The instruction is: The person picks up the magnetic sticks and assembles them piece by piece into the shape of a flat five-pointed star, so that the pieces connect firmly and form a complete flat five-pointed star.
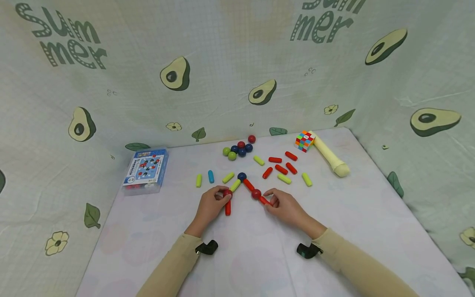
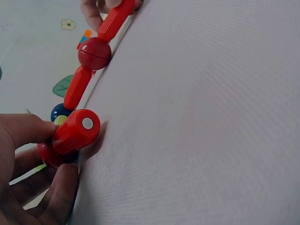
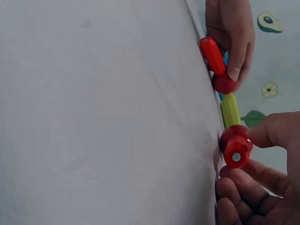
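Observation:
A chain of magnetic sticks and balls lies on the white tabletop (image 1: 237, 255). It peaks at a blue ball (image 1: 242, 177). My left hand (image 1: 222, 199) grips the left red stick (image 1: 228, 208) where it joins a red ball (image 1: 227, 192). In the left wrist view the thumb rests on this left red stick (image 2: 75, 131). My right hand (image 1: 271, 202) pinches the right red stick (image 1: 264, 201) below another red ball (image 1: 256, 194). The right wrist view shows that right red stick (image 3: 236, 152) end-on between thumb and fingers. A yellow-green stick (image 1: 235, 185) links the left ball to the blue one.
Loose red sticks (image 1: 281, 168), yellow-green sticks (image 1: 284, 178) and a blue stick (image 1: 210, 176) lie behind the chain. Several balls (image 1: 239, 149) cluster at the back. A blue box (image 1: 145, 170) sits left; a puzzle cube (image 1: 304, 140) and a cream cylinder (image 1: 330, 159) sit right. Avocado-print cloth surrounds the table.

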`<control>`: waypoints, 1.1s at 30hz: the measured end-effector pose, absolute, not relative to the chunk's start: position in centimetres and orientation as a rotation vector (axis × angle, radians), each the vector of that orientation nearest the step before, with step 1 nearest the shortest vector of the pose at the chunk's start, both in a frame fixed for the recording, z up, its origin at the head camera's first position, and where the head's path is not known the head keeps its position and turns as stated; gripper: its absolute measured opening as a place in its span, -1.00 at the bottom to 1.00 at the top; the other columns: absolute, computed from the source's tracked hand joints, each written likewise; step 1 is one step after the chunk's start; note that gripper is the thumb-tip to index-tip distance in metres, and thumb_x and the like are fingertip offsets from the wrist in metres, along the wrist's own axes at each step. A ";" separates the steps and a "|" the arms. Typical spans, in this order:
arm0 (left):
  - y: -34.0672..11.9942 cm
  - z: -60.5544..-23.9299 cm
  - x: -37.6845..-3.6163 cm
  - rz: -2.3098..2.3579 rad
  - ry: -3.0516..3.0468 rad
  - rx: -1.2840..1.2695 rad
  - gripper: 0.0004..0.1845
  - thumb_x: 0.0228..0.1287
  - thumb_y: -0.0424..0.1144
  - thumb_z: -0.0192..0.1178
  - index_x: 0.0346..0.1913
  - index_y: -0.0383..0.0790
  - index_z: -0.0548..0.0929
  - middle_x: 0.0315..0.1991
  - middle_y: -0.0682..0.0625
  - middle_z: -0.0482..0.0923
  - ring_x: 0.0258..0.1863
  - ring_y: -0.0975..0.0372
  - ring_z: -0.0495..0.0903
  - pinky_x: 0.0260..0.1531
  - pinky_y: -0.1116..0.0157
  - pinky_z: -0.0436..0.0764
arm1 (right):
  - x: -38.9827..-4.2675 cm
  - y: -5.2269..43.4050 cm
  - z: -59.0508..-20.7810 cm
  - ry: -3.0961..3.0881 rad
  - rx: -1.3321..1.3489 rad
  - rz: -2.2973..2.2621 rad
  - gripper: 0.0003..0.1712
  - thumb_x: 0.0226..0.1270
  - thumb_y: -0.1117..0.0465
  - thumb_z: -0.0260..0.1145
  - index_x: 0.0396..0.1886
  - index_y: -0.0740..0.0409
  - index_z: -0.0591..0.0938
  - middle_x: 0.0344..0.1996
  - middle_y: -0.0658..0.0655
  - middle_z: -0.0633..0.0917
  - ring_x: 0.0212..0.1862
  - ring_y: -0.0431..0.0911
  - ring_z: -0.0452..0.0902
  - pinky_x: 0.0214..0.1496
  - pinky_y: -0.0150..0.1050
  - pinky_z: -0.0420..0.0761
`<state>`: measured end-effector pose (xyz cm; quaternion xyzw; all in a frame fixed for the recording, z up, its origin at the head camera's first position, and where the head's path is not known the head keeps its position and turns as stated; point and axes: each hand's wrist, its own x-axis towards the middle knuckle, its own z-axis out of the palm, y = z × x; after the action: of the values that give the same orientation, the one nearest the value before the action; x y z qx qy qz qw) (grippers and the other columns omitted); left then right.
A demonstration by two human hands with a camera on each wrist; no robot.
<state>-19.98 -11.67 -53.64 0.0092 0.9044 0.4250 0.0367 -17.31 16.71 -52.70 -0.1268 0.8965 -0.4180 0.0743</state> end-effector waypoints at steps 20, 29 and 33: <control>-11.7 -53.7 -20.0 1.310 2.778 0.028 -0.66 0.32 -0.07 0.40 0.12 0.01 0.71 -0.09 0.10 0.63 -0.23 0.19 0.55 -0.26 0.30 0.60 | -20.1 14.4 -52.3 2.760 -0.456 -1.133 -0.61 0.33 0.11 0.47 0.12 -0.06 0.62 -0.22 -0.06 0.64 -0.19 -0.13 0.51 -0.15 -0.24 0.57; -11.5 -53.7 -19.9 1.334 2.789 0.033 -0.66 0.32 -0.08 0.41 0.12 0.00 0.70 -0.12 0.09 0.62 -0.25 0.19 0.54 -0.30 0.30 0.59 | -20.3 14.0 -52.7 2.820 -0.348 -1.150 -0.62 0.31 0.11 0.48 0.06 0.02 0.59 -0.25 -0.01 0.61 -0.24 -0.12 0.50 -0.25 -0.26 0.58; -11.3 -53.6 -20.1 1.322 2.808 0.049 -0.63 0.33 -0.06 0.40 0.15 -0.03 0.69 -0.10 0.08 0.63 -0.25 0.19 0.54 -0.31 0.32 0.59 | -20.7 14.0 -52.7 2.831 -0.300 -1.150 -0.60 0.32 0.07 0.48 0.06 0.04 0.57 -0.25 0.00 0.60 -0.27 -0.13 0.48 -0.31 -0.28 0.56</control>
<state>-20.05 -11.27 -53.56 0.0158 0.9045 0.4258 0.0186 -20.69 14.01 -52.72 -0.0976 0.9214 -0.3744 0.0356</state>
